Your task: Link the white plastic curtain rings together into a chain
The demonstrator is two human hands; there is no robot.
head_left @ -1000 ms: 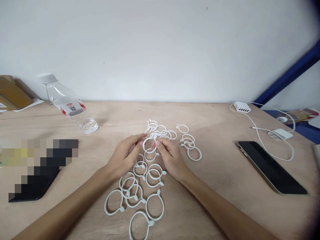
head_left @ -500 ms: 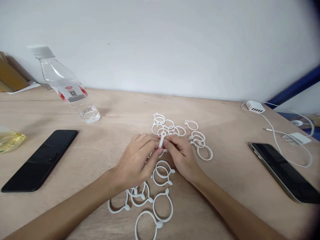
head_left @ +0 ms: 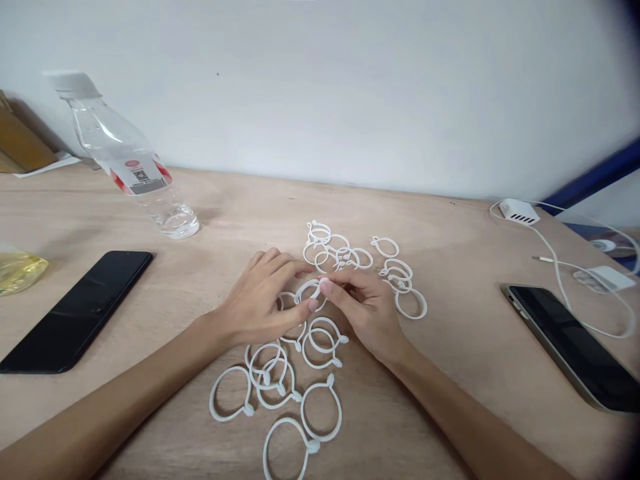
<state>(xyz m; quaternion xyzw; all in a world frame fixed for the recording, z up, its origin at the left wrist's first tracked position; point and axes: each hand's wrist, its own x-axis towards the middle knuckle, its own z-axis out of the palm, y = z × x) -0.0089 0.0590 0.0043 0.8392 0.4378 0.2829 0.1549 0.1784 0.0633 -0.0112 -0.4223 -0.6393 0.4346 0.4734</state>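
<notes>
**Ring pinched between both hands above a scatter of loops**

Loose white plastic rings with small clasp nubs (head_left: pixel 280 393) lie at six o'clock from the hands, nearest the person. They are spread flat on the pale wooden table (head_left: pixel 450 400), and several overlap.

Just beyond them the left hand (head_left: pixel 260 300) and right hand (head_left: pixel 367 307) meet fingertip to fingertip. Each is closed narrowly on one white plastic ring (head_left: pixel 306 291), raised between thumbs and forefingers at the table's middle. Gripped from both sides, it looks braced so its clasp ends can be worked. Whether the clasp is joined I cannot tell.

A second cluster of white rings (head_left: pixel 350 257) runs from twelve to two o'clock, close by the right knuckles. It seems set apart from the near lot.

Bare wood opens at four and eight o'clock beside the forearms.

At nine o'clock lies a flat black phone (head_left: pixel 75 310), with a crumpled yellow bag (head_left: pixel 20 270) at the left edge. At three o'clock a dark phone with a silver rim (head_left: pixel 575 347) lies well apart.

Farther off, at ten o'clock, a clear plastic water bottle with a red-and-white label (head_left: pixel 130 173) stands near the wall. At two o'clock a white charger block (head_left: pixel 520 211) trails its cable along the back right edge.
</notes>
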